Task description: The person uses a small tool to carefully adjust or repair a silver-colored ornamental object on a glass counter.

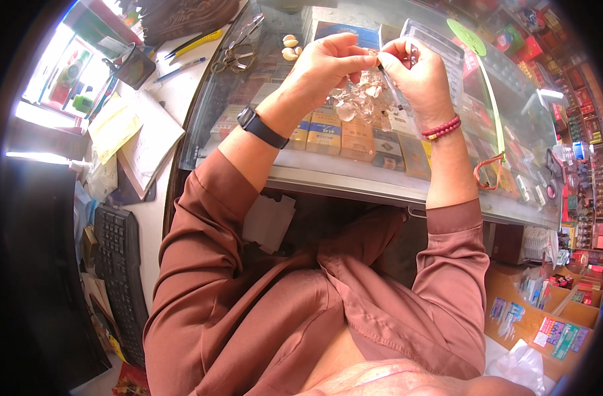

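Note:
My left hand (331, 66), with a dark watch on its wrist, is closed in a pinch over the glass counter (301, 165). Its fingertips meet those of my right hand (417, 76) at a small brownish piece that looks like a garlic clove (374, 55), mostly covered by fingers. Something slim, dark and silvery (414, 54) shows between the closed fingers of my right hand; its kind is unclear. Beneath both hands lies a loose pile of papery garlic skins (364, 99). Several peeled garlic cloves (290, 48) rest on the glass, left of my left hand.
Scissors (235, 56) lie left of the cloves. Coloured boxes (324, 134) show through the glass. A green fly swatter (489, 86) lies at the right. Papers (146, 132), a pen (180, 69) and a keyboard (118, 264) are on the white desk at left.

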Available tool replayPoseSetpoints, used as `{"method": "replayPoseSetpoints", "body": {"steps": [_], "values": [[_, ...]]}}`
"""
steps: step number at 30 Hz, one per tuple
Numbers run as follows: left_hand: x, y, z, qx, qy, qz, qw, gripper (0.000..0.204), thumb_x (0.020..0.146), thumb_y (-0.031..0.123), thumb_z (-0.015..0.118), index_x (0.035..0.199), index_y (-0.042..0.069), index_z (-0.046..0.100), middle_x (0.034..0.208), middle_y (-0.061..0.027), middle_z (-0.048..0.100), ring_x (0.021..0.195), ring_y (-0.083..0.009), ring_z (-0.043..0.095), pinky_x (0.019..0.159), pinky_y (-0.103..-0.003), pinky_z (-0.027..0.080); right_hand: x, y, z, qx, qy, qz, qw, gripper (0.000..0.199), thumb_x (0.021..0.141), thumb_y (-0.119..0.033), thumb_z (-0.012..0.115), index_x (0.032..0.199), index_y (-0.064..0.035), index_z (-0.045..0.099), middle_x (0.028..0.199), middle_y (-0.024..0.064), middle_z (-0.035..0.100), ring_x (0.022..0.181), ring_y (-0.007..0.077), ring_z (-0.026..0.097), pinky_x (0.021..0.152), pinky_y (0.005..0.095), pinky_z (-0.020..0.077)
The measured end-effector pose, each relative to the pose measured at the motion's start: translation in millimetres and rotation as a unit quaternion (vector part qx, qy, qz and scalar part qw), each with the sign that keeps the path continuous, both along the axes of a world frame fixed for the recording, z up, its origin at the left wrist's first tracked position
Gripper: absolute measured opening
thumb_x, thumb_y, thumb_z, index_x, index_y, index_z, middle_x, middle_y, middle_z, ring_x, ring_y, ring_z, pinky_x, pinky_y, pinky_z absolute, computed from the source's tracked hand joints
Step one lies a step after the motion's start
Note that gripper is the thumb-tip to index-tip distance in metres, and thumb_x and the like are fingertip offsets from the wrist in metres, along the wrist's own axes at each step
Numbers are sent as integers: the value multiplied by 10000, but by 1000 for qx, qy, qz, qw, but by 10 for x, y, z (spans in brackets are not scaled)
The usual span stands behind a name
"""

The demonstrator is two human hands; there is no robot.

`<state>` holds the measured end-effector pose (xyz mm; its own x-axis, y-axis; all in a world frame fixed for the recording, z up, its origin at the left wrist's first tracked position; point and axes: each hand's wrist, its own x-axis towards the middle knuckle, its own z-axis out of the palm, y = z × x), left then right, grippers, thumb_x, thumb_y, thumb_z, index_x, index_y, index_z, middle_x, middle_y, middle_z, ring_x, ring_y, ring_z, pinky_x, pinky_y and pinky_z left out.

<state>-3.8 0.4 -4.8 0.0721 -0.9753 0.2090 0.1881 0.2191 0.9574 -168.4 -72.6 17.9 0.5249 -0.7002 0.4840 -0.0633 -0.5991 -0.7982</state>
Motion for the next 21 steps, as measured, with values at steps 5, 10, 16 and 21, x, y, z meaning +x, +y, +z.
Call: {"method": "replayPoseSetpoints", "body": {"steps": [5,10,16,21], "values": [[18,-13,-16,-8,-6,-5,1000,135,850,164,699,890,60,622,851,-24,627,631,-17,504,455,-136,352,-10,6,12,8,6,21,1000,138,826,-120,659,854,15,650,707,35,644,635,64,564,603,228,472],[6,-17,-12,-2,-31,7,999,145,847,174,705,862,66,608,869,-23,631,633,-15,499,482,-131,375,-18,-2,0,24,33,25,999,153,837,-129,650,851,23,636,688,24,620,613,53,520,562,230,439],[4,-12,-11,-7,-11,-1,1000,147,853,172,699,912,59,626,873,-19,633,643,-14,500,500,-127,384,-8,-52,-64,13,33,14,999,150,846,-124,625,811,21,613,659,25,593,599,70,511,557,244,440],[14,-3,-6,-2,1,-7,1000,145,857,166,694,926,56,631,898,-30,642,647,-21,515,500,-127,390,-38,-77,-47,-18,50,-24,998,146,845,-128,625,806,12,613,669,30,600,600,79,523,559,248,448]]}}
